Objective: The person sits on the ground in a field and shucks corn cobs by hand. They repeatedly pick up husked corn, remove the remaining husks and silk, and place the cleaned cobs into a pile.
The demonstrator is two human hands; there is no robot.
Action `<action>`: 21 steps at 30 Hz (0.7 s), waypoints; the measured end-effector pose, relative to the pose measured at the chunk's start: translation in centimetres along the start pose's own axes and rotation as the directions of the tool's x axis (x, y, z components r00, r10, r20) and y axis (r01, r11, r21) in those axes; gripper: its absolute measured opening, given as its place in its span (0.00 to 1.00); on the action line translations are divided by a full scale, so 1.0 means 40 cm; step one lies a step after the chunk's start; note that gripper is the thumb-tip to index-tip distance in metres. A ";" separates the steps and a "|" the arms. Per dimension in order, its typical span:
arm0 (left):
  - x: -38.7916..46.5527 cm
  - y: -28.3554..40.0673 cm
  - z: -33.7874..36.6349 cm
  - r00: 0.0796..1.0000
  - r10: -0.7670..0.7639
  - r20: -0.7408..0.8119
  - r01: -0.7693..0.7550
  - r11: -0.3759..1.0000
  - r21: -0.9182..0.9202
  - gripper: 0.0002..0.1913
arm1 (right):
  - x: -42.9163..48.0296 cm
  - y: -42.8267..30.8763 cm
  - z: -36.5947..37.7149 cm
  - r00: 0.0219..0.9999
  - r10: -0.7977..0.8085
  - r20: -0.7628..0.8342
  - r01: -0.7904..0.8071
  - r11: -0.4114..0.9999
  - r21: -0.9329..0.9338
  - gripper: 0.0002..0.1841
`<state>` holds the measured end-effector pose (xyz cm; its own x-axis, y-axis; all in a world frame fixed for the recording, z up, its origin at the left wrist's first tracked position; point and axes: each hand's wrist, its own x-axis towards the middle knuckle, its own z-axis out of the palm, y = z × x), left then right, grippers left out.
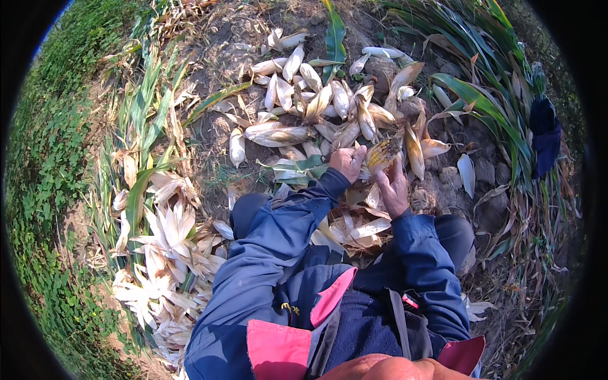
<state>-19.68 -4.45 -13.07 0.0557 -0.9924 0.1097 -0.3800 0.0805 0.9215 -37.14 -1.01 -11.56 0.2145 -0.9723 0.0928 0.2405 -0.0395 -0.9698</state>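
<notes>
A partly bared ear of corn (384, 151) with yellow kernels and a dark, ragged tip is between my two hands. My left hand (348, 164) is closed at its left side, where pale husk shows; the fingers hide most of what they grip. From below and to the right, my right hand (393, 187) holds the ear, thumb and fingers against it. Just beyond lies a heap of ears still in their dry husks (319, 102). Loose stripped husks (363, 230) lie below my hands, between my knees.
Opened husks (166, 242) are piled at my left side, beside green and dry corn stalks (152, 104). More cut stalks (494, 90) lie at the right, with a dark blue cloth (545, 135) on them. Soil clods (484, 171) lie near my right knee. Green plants (47, 180) border the far left.
</notes>
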 end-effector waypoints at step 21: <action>-0.139 0.148 0.000 0.768 0.313 0.559 -0.430 0.898 0.087 0.18 | 0.138 0.058 -0.231 0.778 0.320 -0.541 -0.132 0.925 0.357 0.19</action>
<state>-22.25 1.54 -8.24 -0.5924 -0.7886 0.1648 -0.4459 0.4913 0.7482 -44.15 -8.59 -15.38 -0.2688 -0.8934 -0.3600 0.5319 0.1740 -0.8288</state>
